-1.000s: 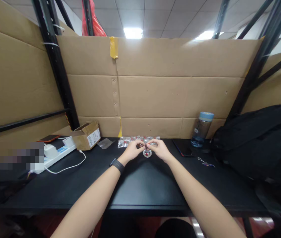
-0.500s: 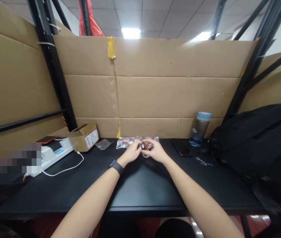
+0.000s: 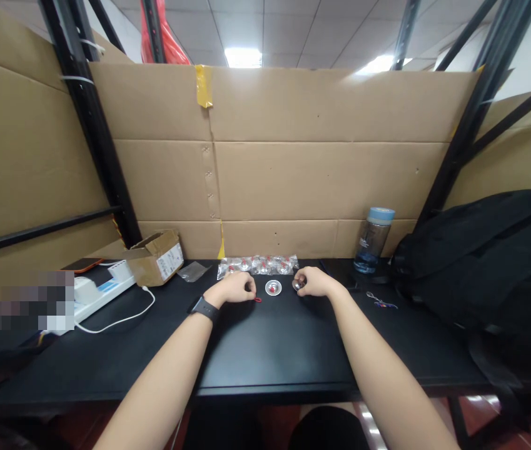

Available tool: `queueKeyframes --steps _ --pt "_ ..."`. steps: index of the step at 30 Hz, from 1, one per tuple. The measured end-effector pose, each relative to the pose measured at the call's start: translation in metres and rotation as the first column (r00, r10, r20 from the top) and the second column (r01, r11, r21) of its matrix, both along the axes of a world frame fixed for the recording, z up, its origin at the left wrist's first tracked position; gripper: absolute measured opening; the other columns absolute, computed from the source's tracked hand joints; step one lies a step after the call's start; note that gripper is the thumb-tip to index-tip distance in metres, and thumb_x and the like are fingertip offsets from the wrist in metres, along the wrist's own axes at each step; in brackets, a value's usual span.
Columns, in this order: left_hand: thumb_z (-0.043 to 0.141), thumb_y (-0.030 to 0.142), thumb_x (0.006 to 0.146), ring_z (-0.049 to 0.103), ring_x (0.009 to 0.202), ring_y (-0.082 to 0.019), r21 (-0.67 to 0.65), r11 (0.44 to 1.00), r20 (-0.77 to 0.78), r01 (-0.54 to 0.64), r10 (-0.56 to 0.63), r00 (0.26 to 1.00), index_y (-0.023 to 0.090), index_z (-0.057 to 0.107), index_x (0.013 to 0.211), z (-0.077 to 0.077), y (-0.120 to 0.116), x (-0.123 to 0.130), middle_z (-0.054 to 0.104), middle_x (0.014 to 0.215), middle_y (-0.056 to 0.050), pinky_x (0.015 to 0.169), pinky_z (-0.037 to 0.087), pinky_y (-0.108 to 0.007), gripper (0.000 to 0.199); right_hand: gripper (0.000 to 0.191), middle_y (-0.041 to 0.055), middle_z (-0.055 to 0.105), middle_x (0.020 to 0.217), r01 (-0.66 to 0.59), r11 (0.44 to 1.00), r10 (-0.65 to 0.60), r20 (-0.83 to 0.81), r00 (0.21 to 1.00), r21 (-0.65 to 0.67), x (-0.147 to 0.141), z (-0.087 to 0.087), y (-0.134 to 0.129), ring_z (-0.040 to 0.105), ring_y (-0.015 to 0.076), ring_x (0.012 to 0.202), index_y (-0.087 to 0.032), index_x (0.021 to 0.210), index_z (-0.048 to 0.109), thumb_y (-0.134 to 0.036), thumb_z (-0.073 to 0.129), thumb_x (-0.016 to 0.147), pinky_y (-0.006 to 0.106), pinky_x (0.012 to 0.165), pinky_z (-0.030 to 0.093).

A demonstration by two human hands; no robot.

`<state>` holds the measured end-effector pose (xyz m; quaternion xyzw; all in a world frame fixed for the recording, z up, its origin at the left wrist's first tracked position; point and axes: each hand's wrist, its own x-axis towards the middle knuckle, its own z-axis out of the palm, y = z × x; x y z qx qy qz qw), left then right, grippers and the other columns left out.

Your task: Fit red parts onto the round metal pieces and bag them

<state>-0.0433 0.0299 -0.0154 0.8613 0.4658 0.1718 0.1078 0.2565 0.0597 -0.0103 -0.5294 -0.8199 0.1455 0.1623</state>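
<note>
Between my two hands, a small round clear dish-like shell (image 3: 273, 288) with a pale rim lies on the black table, with something red inside it. My left hand (image 3: 237, 287), a dark watch band at its wrist, is closed in a pinch on a small red cord loop (image 3: 257, 300) just left of the shell. To the right of the shell, my right hand (image 3: 316, 282) grips a shiny, rounded shell half (image 3: 298, 285) low over the tabletop; its far side is covered by the fingers.
Behind the hands lies a clear plastic packet (image 3: 259, 265) of several red-and-clear pieces. A cardboard box (image 3: 157, 259), flat plastic bag (image 3: 194, 272) and power strip (image 3: 99, 300) are left. A bottle (image 3: 372, 244), beaded strap (image 3: 381, 301) and black backpack (image 3: 481, 269) are right.
My hands were together around the round clear piece; now they are apart. One shell lies on the table between them, and the red loop shows at my left fingertips.
</note>
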Motion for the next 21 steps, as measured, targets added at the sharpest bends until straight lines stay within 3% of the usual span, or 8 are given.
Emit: queueKeyframes --steps 4,8,12,15,21 --pt "0.058 0.03 0.092 0.064 0.1 -0.021 0.147 0.989 0.041 0.022 -0.028 0.999 0.024 0.069 0.105 -0.005 -0.009 0.023 0.073 0.108 -0.004 0.089 0.045 -0.031 0.018 0.039 0.0065 0.076 0.095 0.029 0.997 -0.025 0.065 0.998 -0.074 0.007 -0.001 0.002 0.069 0.0214 0.081 -0.018 0.096 0.077 -0.026 0.083 0.059 0.026 0.07 0.048" --pt "0.056 0.027 0.096 0.06 0.106 -0.025 0.309 0.951 -0.048 0.0 0.015 0.999 0.023 0.071 0.101 -0.012 -0.015 0.043 0.071 0.109 -0.007 0.095 0.039 -0.039 0.016 0.054 0.011 0.074 0.109 0.019 1.0 -0.018 0.048 0.999 -0.018 0.007 -0.001 0.004 0.07 0.0248 0.093 -0.017 0.113 0.075 -0.031 0.085 0.061 0.028 0.08 0.05" --pt "0.055 0.031 0.098 0.059 0.102 -0.025 0.308 0.951 -0.085 -0.02 0.049 0.995 0.025 0.071 0.099 -0.015 -0.016 0.049 0.071 0.106 -0.005 0.093 0.037 -0.039 0.018 0.043 0.0105 0.074 0.108 -0.05 0.997 0.053 -0.061 0.997 0.054 -0.003 -0.005 0.004 0.069 0.0244 0.097 -0.018 0.112 0.075 -0.031 0.08 0.071 0.03 0.085 0.051" --pt "0.053 0.035 0.099 0.058 0.101 -0.025 0.291 0.955 -0.05 -0.047 0.065 0.997 0.024 0.071 0.096 -0.017 -0.016 0.052 0.07 0.102 -0.006 0.094 0.036 -0.04 0.021 0.042 0.0079 0.075 0.108 -0.133 0.99 0.138 -0.15 0.979 0.043 -0.016 -0.01 0.002 0.069 0.0235 0.098 -0.019 0.109 0.075 -0.025 0.082 0.068 0.031 0.088 0.052" --pt "0.059 0.029 0.093 0.057 0.107 -0.028 0.182 0.979 0.14 -0.088 0.063 0.988 0.021 0.067 0.085 -0.025 -0.012 0.058 0.071 0.099 -0.006 0.099 0.035 -0.045 0.015 0.039 0.0047 0.077 0.098 -0.274 0.959 0.285 -0.24 0.928 0.076 -0.039 -0.018 -0.005 0.07 0.0237 0.092 -0.021 0.1 0.077 -0.033 0.086 0.064 0.036 0.088 0.052"
